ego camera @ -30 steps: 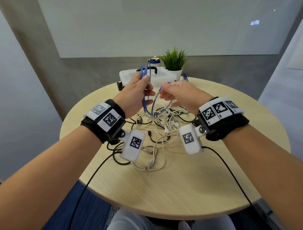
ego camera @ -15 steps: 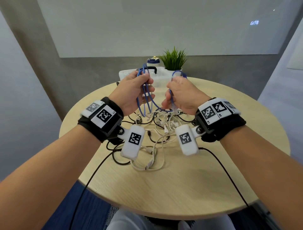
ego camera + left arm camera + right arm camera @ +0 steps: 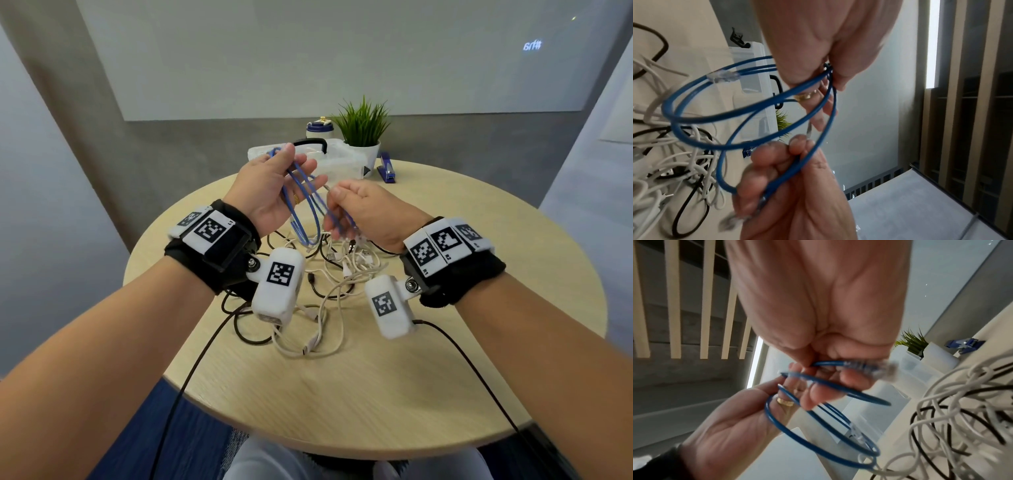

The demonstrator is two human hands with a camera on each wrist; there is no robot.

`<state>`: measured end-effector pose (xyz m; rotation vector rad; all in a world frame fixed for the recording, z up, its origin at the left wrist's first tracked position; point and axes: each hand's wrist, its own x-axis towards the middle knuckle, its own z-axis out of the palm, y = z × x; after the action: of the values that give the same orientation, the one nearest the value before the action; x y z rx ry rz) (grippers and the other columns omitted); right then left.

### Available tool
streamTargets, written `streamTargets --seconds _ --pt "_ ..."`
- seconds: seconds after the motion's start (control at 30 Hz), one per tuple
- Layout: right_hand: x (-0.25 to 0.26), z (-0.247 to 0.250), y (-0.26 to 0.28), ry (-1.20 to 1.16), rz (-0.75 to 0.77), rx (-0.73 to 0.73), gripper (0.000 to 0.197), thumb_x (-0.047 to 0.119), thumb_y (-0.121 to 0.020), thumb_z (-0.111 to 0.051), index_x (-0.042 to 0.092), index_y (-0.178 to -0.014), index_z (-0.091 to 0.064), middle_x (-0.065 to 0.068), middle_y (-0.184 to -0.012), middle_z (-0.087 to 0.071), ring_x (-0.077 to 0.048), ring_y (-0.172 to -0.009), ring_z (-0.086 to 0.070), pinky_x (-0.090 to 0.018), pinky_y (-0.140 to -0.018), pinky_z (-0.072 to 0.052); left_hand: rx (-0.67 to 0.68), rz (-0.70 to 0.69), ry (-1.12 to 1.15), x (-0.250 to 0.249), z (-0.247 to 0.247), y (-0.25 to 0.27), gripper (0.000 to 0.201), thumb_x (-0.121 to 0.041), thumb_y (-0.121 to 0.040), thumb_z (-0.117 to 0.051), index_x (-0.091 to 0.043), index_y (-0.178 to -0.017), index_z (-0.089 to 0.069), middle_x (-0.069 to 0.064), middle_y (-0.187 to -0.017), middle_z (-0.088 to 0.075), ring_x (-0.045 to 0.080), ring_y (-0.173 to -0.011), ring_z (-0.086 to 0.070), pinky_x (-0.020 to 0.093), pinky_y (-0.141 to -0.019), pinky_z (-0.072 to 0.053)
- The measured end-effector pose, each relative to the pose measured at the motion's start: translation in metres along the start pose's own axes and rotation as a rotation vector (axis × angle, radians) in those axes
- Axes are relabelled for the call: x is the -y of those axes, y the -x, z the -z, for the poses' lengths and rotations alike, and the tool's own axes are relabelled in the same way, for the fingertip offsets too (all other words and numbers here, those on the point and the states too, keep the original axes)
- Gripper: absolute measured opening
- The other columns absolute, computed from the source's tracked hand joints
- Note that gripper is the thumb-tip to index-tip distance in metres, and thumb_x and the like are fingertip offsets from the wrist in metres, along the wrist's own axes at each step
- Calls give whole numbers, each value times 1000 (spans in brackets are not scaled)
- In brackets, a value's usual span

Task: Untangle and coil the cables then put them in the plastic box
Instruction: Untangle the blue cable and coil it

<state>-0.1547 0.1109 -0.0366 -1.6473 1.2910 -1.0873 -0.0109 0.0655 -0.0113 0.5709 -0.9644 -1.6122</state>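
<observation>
Both hands lower than before, left hand (image 3: 274,185) and right hand (image 3: 363,212) still gripping blue cable (image 3: 310,219) loops.

The head view looks forward and down from above the person's chest, over both forearms to the round table (image 3: 394,394) and the wall behind it. The left wrist view sits close under the left hand (image 3: 818,40) and looks along the palm, with the table on its left edge. The right wrist view sits just as close under the right hand (image 3: 818,305), with the table at its lower right. All three views share the blue cable (image 3: 310,212) (image 3: 701,113) (image 3: 818,446), both hands, the pile of cables (image 3: 329,291) (image 3: 663,170) (image 3: 962,426), the plastic box (image 3: 346,164) and the plant (image 3: 363,123).
</observation>
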Motion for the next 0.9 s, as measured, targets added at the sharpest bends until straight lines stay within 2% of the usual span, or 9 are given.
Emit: streamTargets --seconds 0.17,0.27,0.37,0.43,0.5,0.63,0.7,0.77,0.9 --pt "1 2 -3 16 -45 -26 33 15 -104 -28 11 -81 -51 -3 -51 -41 -13 -44 -34 -25 -46 -30 -103 76 -108 2 11 -7 26 -19 -97 -51 1 -115 -50 8 -85 -54 18 -70 -64 29 -62 -57" --pt "4 9 -1 -123 -89 -70 33 16 -102 -26 11 -79 -50 1 -49 -31 -11 -43 -26 -25 -47 -24 -171 124 -319 3 19 -10 26 -23 -92 -61 -4 -107 -51 6 -85 -47 18 -67 -57 26 -57 -55" --pt "6 18 0 -268 -133 -82 33 18 -99 -26 15 -73 -46 7 -42 -29 -9 -37 -22 -25 -46 -22 -283 142 -575 2 25 -11 53 -41 -80 -72 -11 -118 -51 2 -101 -50 20 -89 -54 29 -64 -50" --pt "8 23 0 -322 -145 -70 32 18 -98 -27 16 -71 -44 7 -43 -26 -8 -36 -20 -25 -46 -18 -393 72 -773 2 27 -12 79 -53 -70 -75 -11 -127 -40 2 -117 -47 20 -103 -50 33 -75 -46" --pt "10 26 0 -358 -146 -49 30 17 -97 -28 16 -71 -44 7 -43 -26 -8 -34 -19 -24 -46 -16 -441 -79 -1007 1 27 -10 84 -57 -69 -74 -11 -127 -36 4 -124 -39 20 -110 -45 35 -89 -43" --pt "12 28 1 -394 -164 3 30 18 -98 -27 16 -72 -43 7 -42 -25 -7 -33 -18 -22 -43 -15 -238 -480 -1443 1 22 -2 44 -46 -84 -63 -26 -120 -49 -3 -138 -33 17 -128 -34 39 -105 -27" --pt "13 29 1 -403 -164 8 30 20 -99 -28 16 -73 -43 7 -41 -25 -7 -32 -18 -22 -42 -14 -12 -556 -1363 0 19 -2 23 -31 -92 -55 -30 -115 -56 -8 -129 -47 11 -122 -44 32 -104 -30" --pt "13 30 1 -419 -149 8 32 21 -100 -28 16 -73 -44 7 -40 -25 -7 -31 -18 -22 -42 -14 157 -506 -1154 1 16 -1 14 -19 -96 -51 -24 -105 -60 -6 -100 -63 6 -97 -57 16 -88 -39" --pt "12 32 3 -433 -144 41 36 29 -102 -27 16 -75 -45 8 -39 -25 -7 -30 -18 -23 -40 -16 155 -444 -1081 6 13 -2 19 -16 -98 -48 -16 -85 -63 -1 -71 -61 4 -65 -56 9 -64 -41"
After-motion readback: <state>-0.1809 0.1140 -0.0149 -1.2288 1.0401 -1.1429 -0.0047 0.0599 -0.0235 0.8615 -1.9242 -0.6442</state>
